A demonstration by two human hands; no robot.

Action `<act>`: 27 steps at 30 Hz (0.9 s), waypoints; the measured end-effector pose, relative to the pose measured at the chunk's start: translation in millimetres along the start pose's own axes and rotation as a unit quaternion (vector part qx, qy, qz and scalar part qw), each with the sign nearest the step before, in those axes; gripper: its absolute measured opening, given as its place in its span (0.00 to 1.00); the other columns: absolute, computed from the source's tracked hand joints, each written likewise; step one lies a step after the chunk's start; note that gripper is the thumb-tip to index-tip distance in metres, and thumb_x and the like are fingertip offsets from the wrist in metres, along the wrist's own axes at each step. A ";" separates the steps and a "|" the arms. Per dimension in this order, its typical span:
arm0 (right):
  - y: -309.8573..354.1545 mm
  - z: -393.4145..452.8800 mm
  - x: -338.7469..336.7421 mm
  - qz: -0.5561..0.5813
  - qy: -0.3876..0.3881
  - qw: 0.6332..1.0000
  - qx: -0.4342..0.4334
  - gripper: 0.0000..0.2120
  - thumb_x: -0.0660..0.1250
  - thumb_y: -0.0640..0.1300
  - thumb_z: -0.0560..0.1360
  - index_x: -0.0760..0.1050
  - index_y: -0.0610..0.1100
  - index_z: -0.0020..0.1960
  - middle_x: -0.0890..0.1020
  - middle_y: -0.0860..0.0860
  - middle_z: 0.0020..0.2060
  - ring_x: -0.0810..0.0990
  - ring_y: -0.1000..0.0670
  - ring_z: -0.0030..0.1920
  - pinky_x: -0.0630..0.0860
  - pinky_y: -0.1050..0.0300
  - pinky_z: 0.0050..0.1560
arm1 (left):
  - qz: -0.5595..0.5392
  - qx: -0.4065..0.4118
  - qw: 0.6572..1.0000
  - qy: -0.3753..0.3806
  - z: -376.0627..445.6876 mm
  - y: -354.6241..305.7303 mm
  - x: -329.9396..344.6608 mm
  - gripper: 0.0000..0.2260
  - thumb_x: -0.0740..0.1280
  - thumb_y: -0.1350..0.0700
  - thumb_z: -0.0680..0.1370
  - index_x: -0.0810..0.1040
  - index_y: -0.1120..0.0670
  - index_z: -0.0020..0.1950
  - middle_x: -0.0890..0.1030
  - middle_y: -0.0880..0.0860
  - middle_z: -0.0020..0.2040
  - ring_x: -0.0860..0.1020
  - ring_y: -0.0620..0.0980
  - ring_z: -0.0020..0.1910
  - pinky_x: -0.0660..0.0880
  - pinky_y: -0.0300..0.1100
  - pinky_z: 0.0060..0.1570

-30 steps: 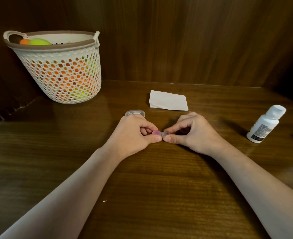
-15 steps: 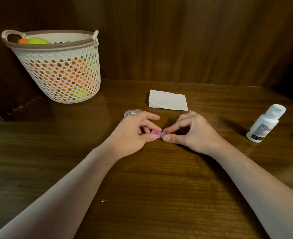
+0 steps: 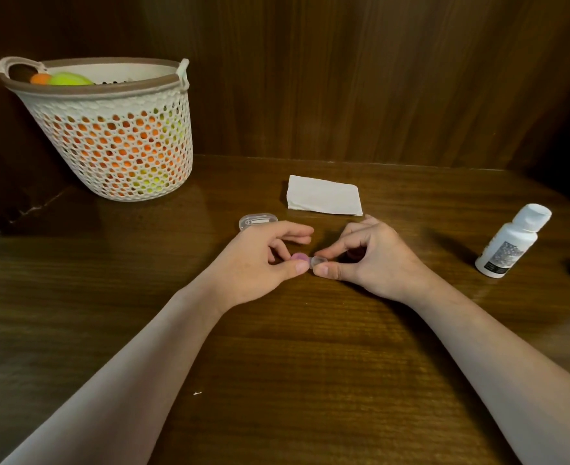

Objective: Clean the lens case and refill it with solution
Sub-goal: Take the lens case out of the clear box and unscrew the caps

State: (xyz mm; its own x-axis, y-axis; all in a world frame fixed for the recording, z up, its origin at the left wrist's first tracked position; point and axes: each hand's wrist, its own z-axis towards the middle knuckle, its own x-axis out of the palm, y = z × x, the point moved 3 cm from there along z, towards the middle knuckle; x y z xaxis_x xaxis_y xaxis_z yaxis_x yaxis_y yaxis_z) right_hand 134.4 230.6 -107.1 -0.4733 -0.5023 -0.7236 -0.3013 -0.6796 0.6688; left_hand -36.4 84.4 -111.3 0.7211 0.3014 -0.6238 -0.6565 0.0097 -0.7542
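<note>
In the head view, the fingers (image 3: 298,230) of the left hand (image 3: 256,263) are loosely extended above, while its thumb and a lower finger pinch the pink end of the lens case (image 3: 305,261). The right hand (image 3: 374,260) is curled, with thumb and forefinger gripping the clear end of the same case. The case is held between both hands, low over the middle of the desk (image 3: 277,364); whether it touches the wood cannot be told.

The step in hand is judged to be the opening of the case, one cap being loosened or twisted; cleaning and refilling are not yet done. A firm hold on one end and a turn on the other are called for next, and the small cap may slip from the fingertips.

A folded tissue (image 3: 324,195) lies just behind the hands toward the back edge, and a small clear box (image 3: 258,220) sits beside the left hand. The solution bottle (image 3: 512,245), capped and upright, stands near the right edge, well apart from the hands. A white basket (image 3: 115,135) of coloured balls occupies the back left corner. Bare wood is left between the arms and toward the front edge for setting parts down.
</note>
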 end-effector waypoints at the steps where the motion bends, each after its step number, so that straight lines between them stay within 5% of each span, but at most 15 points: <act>1: -0.2 0.3 0.1 0.002 0.002 1.000 0.002 0.16 0.78 0.70 0.65 0.89 0.64 0.49 0.83 0.68 0.46 0.77 0.53 0.57 0.68 0.39 0.72 | -0.012 0.002 1.000 0.002 -0.6 -0.2 0.0 0.23 0.74 0.55 0.81 0.76 0.43 0.74 0.83 0.37 0.63 0.83 0.36 0.53 0.77 0.27 0.48; 8: -0.7 0.2 -0.2 0.009 -0.003 1.000 -0.011 0.18 0.77 0.71 0.65 0.89 0.64 0.49 0.84 0.65 0.44 0.78 0.53 0.57 0.65 0.40 0.75 | -0.019 -0.013 0.999 -0.028 -0.2 2.2 0.5 0.21 0.79 0.53 0.77 0.78 0.40 0.67 0.86 0.39 0.51 0.84 0.36 0.51 0.78 0.28 0.46; 20: 0.7 -0.3 -2.5 -0.002 -0.012 1.000 -0.027 0.17 0.75 0.71 0.66 0.89 0.64 0.49 0.85 0.62 0.44 0.79 0.54 0.58 0.55 0.48 0.77 | 0.043 -0.010 0.998 -0.047 -7.0 0.2 -5.7 0.23 0.81 0.43 0.72 0.81 0.41 0.65 0.83 0.40 0.48 0.82 0.37 0.49 0.76 0.27 0.42; 27: 5.1 -1.4 -2.9 0.001 0.006 1.000 -0.017 0.17 0.75 0.69 0.66 0.89 0.63 0.50 0.84 0.69 0.47 0.79 0.60 0.57 0.50 0.40 0.84 | 0.059 0.019 0.998 -0.025 -10.6 -4.9 -6.7 0.29 0.79 0.47 0.76 0.73 0.38 0.75 0.82 0.34 0.65 0.77 0.31 0.63 0.73 0.25 0.52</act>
State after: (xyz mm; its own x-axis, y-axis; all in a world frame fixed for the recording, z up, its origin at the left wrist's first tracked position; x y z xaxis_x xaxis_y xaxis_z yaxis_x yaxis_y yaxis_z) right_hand 135.4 227.8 -101.9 -0.4640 -0.5098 -0.7244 -0.2713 -0.6967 0.6641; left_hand -35.7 72.2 -105.7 0.6267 0.3496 -0.6964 -0.7451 0.0072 -0.6669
